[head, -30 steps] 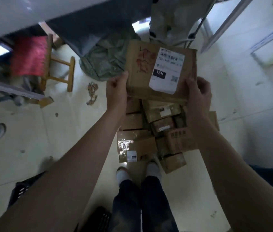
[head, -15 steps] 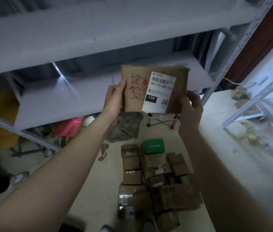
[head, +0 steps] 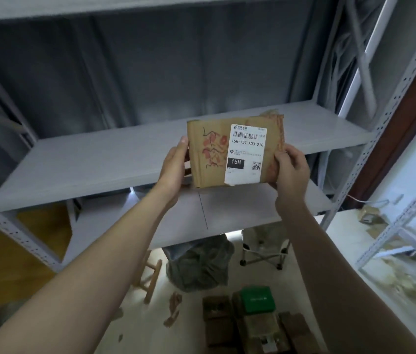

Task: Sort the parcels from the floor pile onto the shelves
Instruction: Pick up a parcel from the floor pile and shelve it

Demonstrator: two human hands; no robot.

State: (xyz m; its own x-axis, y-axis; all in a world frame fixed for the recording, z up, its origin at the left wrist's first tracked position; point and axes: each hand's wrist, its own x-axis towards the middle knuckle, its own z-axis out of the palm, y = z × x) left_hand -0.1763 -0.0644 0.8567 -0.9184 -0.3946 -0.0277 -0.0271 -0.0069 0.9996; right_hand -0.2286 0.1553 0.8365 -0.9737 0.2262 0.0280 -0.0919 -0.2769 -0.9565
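Hands: your left hand (head: 173, 169) grips the left edge of the cardboard parcel (head: 209, 154) with the thumb on its face. Your right hand (head: 291, 172) pinches the right edge, fingers curled round it.
Parcel: you hold it upright in the air near the centre of view. Its shipping label (head: 246, 154) faces you and reads 15H-159-A03-210.
Change: a second ago you held it low over the floor pile (head: 227, 325). Now it is up at the height of the middle shelf (head: 99, 162), and your view has lifted from floor to rack.
Meaning: the pick looks finished and the placing about to begin. The parcel is on no shelf yet.
Lower shelf (head: 227, 210): a grey board below your wrists, towards 6 o'clock.
Pile: at 6 o'clock on the floor, brown boxes with a green parcel (head: 256, 298) at the far side, so plenty is left to sort.
Around: wooden stool (head: 150, 274) at 7 o'clock, grey-green bag (head: 199, 264) and folding chair (head: 263, 251) under the rack.
In the way: only the middle shelf's front lip, just behind the parcel's lower edge. The perforated upright (head: 380, 123) at 2 o'clock is well apart.
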